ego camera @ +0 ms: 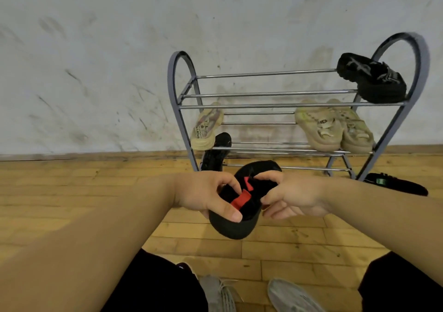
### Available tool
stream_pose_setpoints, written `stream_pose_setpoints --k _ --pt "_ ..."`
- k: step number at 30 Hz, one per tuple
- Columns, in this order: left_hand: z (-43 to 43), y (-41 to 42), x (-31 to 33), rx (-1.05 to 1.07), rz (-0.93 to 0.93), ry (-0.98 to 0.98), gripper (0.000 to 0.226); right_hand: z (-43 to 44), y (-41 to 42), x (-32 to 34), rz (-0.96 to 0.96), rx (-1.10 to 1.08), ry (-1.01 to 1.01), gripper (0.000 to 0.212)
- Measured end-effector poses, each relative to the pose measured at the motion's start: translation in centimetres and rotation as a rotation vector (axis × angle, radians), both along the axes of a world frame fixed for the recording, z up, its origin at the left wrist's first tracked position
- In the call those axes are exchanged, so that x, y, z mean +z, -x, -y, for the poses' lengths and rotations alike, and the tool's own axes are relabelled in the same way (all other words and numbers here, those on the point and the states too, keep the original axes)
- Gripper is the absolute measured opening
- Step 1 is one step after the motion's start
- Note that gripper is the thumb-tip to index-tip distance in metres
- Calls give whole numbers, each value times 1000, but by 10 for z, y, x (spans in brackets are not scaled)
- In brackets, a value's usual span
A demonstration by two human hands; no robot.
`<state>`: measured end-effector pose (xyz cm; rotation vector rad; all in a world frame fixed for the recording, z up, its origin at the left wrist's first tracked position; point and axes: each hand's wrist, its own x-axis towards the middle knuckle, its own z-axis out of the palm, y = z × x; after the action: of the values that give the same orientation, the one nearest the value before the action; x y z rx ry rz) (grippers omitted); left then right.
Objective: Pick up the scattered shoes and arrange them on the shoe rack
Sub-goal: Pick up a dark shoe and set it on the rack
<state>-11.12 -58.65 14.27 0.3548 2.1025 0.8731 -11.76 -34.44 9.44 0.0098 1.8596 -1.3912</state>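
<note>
I hold one black shoe [236, 206] with red tabs in both hands, left hand [206, 195] and right hand [291, 196] gripping its sides, above the floor [72, 191] before the rack [275, 106]. On the rack sit one black shoe [371, 79] up top and three tan shoes [318, 127] lower. Two more black shoes [395, 183] lie by its feet.
</note>
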Motion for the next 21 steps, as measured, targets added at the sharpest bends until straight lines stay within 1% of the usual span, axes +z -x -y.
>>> stream_pose_setpoints --k 3,4,6,7,10,12,14,17,21 --pt "-3 -6 -23 30 66 53 57 5 -11 -21 108 -104 56 72" --pt "-3 -6 -27 6 79 97 58 6 -14 -24 110 -106 52 71" --pt "17 10 -67 -31 213 184 58 35 2 -72 182 -47 30 68" --pt "20 15 -69 -42 220 210 60 39 2 -72 176 -61 11 66" --pt "33 32 -74 -40 238 212 62 55 8 -85 159 -105 22 66" --pt "45 53 -96 -28 283 215 58 66 22 -111 210 -137 18 69" --pt "59 67 -133 -14 301 222 56 78 34 -144 267 -167 10 67" --pt "71 85 -193 46 286 181 59 91 55 -185 295 -231 -18 61" --pt "75 109 -265 196 116 70 69 107 100 -235 194 -328 -89 59"
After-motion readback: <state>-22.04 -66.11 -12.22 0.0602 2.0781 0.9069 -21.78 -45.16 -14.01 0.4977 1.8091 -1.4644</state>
